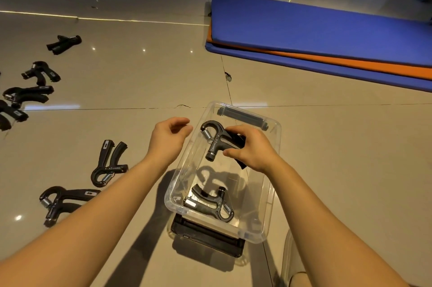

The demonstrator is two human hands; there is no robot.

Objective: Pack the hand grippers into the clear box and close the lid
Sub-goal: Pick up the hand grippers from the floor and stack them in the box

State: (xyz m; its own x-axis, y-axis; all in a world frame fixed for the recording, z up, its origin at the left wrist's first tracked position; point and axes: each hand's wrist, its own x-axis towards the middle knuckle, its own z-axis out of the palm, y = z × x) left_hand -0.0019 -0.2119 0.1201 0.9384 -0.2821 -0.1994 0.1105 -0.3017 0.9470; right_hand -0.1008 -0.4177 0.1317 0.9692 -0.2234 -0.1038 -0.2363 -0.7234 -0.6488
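Observation:
The clear box (272, 195) stands open on the tiled floor in front of me. My right hand (251, 148) holds a black hand gripper (216, 139) by its handles above the box's far half. A second hand gripper (209, 205) lies on the box floor at the near end. My left hand (169, 138) hovers empty just left of the box rim, fingers loosely curled and apart. Two more hand grippers (109, 165) (62, 201) lie on the floor to the left. The lid (205, 236), dark-framed, sits under the box's near end.
Several other hand grippers (41, 73) are scattered at the far left of the floor. A blue and orange mat (327, 36) lies at the back right. A pale object (288, 261) shows at the bottom right edge.

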